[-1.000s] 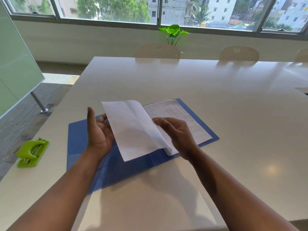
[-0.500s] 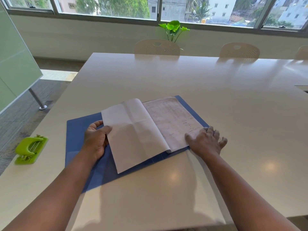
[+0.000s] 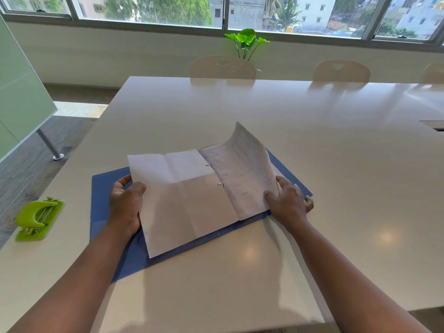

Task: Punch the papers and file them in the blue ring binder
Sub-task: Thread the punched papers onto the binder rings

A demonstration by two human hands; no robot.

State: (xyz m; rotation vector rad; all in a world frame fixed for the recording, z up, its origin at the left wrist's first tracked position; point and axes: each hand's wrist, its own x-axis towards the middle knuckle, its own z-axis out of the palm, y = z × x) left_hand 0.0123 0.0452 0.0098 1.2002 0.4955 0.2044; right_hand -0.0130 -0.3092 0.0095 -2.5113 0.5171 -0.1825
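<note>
The right hand pinches the printed sheet's outer edge, curling it up; the rings lie to its left. The left hand holds the blank sheet on the blue ring binder near the table's front edge.

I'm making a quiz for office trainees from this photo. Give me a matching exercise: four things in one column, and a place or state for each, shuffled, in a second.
Things:
1. hole punch
2. binder
3. printed sheet
4. plant

Places or states:
A. lying open under the papers
B. by the window, behind a chair
C. far corner curling up, pinched by the right hand
D. near the table's left edge

Pairs: 1-D, 2-A, 3-C, 4-B
</note>
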